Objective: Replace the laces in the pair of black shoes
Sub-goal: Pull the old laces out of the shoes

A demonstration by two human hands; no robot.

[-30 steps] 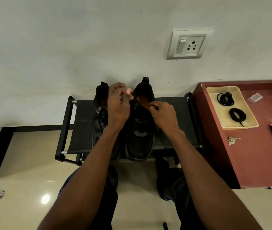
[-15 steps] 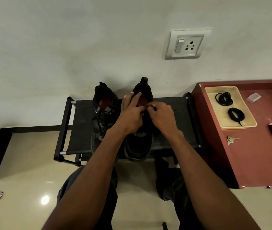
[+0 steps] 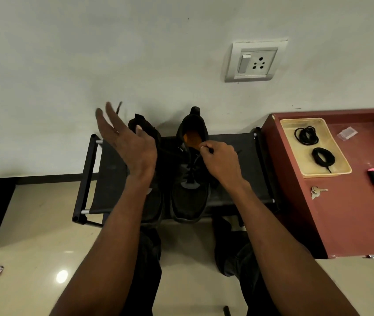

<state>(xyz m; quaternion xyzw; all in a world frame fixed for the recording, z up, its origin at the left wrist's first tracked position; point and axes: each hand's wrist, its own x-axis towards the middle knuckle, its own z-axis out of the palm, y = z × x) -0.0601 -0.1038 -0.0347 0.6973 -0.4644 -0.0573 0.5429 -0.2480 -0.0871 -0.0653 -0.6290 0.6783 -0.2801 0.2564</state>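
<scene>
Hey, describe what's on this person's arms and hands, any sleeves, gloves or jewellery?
Both forearms are bare up to the frame's edge: no sleeves show. The left hand and right hand wear no gloves, and no rings, watch or bracelets are visible.

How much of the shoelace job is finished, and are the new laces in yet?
Nothing looks finished. The right hand pinches the old lace at the top of the right shoe, which is still laced lower down. The left hand is open and raised over the left shoe. Both new lace coils still lie in the tray, so fitting them in both shoes is left.
</scene>
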